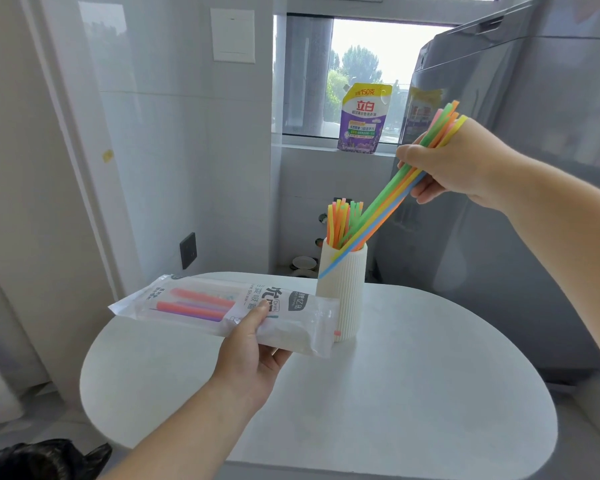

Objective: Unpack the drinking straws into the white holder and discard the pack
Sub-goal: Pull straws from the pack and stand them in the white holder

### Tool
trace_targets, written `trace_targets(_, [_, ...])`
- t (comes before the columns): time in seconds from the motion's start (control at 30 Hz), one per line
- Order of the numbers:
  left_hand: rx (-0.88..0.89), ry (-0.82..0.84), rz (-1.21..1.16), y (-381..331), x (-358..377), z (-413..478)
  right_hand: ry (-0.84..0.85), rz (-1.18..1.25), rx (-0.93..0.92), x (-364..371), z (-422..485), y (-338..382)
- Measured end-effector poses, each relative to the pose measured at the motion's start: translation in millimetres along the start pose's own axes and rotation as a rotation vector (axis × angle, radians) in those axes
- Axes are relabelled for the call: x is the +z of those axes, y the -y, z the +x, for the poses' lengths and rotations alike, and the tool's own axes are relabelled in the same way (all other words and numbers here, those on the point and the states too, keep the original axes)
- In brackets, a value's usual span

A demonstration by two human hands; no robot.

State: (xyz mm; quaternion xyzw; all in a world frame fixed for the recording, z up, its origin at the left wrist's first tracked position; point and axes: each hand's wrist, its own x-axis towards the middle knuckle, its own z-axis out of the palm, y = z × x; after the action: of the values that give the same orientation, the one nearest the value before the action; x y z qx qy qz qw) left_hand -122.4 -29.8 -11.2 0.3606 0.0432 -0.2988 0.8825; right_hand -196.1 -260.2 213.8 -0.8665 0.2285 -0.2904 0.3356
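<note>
A ribbed white holder (343, 292) stands on the round white table (413, 393), with several coloured straws upright inside it. My right hand (465, 164) grips a slanted bundle of coloured straws (385, 206); most lower ends sit in the holder's mouth, while a blue one lies over the rim outside. My left hand (250, 355) holds the clear plastic straw pack (201, 303) flat above the table, left of the holder. A few pink and purple straws remain inside the pack.
A grey washing machine (499, 168) stands close behind my right hand. A purple detergent pouch (362, 119) sits on the window sill. A black bag (42, 460) lies at the bottom left, below the table edge.
</note>
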Motion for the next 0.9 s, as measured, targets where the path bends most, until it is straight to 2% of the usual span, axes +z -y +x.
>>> trace_targets(0.23, [-0.007, 0.008, 0.003, -1, -1, 1, 0.021, -0.040, 0.014, 6, 2, -4])
trace_targets(0.67, [-0.013, -0.013, -0.012, -2, -1, 1, 0.245, -0.180, 0.099, 57, 17, -7])
trace_targets(0.9, [-0.022, -0.008, 0.001, -2, -2, 1, 0.242, -0.185, 0.070, 63, 12, -14])
